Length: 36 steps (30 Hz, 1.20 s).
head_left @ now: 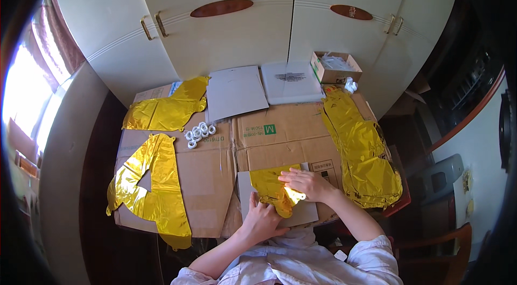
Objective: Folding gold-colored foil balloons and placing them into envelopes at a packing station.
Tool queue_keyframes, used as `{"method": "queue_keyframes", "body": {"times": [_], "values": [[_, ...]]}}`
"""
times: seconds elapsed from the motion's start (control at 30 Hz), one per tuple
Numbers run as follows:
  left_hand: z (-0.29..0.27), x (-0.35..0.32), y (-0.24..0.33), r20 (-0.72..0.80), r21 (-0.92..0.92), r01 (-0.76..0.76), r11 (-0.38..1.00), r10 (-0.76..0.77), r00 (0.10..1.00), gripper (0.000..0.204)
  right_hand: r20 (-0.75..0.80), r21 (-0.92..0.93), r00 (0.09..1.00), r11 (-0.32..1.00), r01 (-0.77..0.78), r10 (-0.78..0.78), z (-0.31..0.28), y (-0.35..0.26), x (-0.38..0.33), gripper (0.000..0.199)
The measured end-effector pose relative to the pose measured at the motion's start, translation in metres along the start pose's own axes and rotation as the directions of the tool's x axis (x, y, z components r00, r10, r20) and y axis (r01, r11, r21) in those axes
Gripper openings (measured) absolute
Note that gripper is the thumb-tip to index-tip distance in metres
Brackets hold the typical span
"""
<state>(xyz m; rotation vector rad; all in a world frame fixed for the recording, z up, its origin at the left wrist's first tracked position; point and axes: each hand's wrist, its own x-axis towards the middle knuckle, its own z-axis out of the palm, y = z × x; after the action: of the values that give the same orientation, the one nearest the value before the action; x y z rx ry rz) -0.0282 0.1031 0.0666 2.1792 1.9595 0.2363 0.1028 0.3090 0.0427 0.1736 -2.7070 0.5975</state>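
Note:
A gold foil balloon [266, 180], flat and partly folded, lies on a grey card sheet [307, 212] near the table's front edge. My right hand [307, 183] rests on the foil's right part, fingers stretched out flat across it. A crumpled, shiny flap of foil juts out below that hand. At the lower left of the foil is my left hand [262, 219], fingertips touching the foil's edge and thumb apart over the card. What lies under its palm is hidden.
Flattened cardboard [207, 193] covers the table. Gold foil balloons lie at the left [167, 177], back left [169, 107] and right [363, 150]. White rolls [199, 133], grey sheets [237, 91], a clear plastic packet [291, 83] and an open box [336, 67] stand farther back, before cabinets.

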Motion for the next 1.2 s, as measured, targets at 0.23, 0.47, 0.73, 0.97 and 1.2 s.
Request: {"method": "queue_keyframes", "body": {"times": [0.23,0.47,0.73,0.97,1.2], "values": [[-0.001,0.0,0.001,-0.015,-0.004,-0.003,1.0,0.003,1.0,0.06,0.021,0.06,1.0,0.998,-0.014,0.013,0.0,0.0,-0.002,0.04],[-0.002,-0.001,0.002,-0.021,-0.006,-0.001,1.0,0.001,1.0,0.057,0.015,0.07,1.0,0.997,-0.018,0.017,-0.001,-0.002,-0.001,0.037],[-0.09,0.0,0.004,0.601,-0.237,0.333,0.912,-0.132,0.788,0.042,-0.039,0.077,0.999,0.997,-0.005,0.008,0.007,0.004,-0.006,0.033],[-0.015,0.045,-0.051,-0.251,-0.022,0.026,0.999,-0.031,0.968,0.057,-0.013,0.036,0.999,0.998,-0.05,0.05,0.006,-0.002,0.0,0.032],[0.013,0.051,-0.045,-0.199,0.029,0.078,0.997,-0.071,0.978,0.073,-0.028,0.05,0.999,0.998,-0.023,0.025,0.001,-0.002,-0.001,0.03]]}}
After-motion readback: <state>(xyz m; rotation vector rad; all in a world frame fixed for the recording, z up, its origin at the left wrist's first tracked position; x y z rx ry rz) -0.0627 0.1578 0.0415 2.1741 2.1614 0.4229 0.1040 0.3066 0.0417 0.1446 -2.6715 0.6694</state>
